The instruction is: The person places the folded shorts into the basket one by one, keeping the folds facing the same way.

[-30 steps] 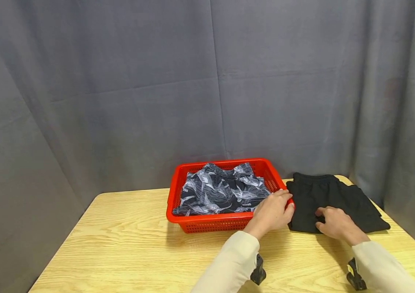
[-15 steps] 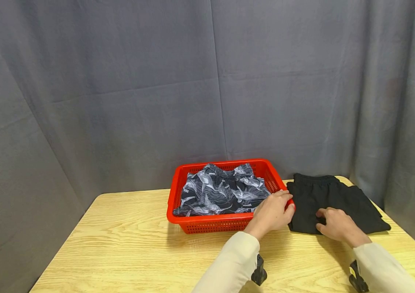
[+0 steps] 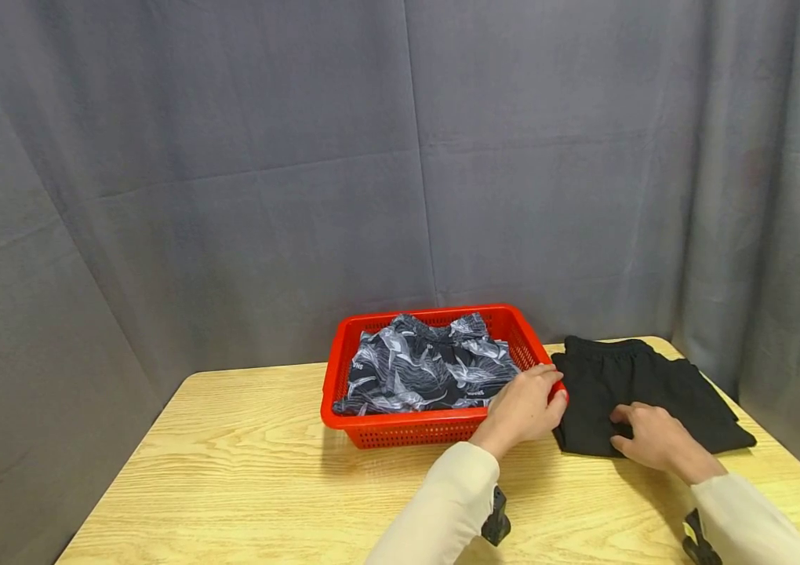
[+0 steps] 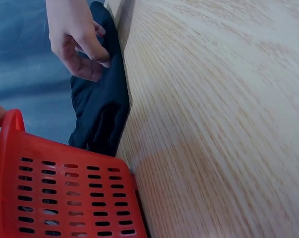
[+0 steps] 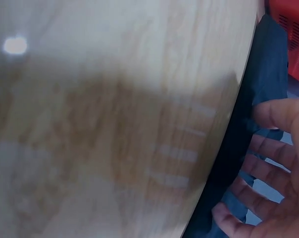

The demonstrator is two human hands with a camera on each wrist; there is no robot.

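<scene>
- Basket point(image 3: 410, 430) sits on the table point(image 3: 252, 471), patterned garment point(image 3: 428, 373) inside.
- Folded shorts point(image 3: 654, 384) lie just right of the basket.
- Curtain point(image 3: 230, 173) hangs behind.

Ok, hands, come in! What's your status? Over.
Left hand grips the red basket at its right corner. Right hand rests on the black shorts, fingers spread. Patterned shorts in basket. Nothing in the way.
</scene>
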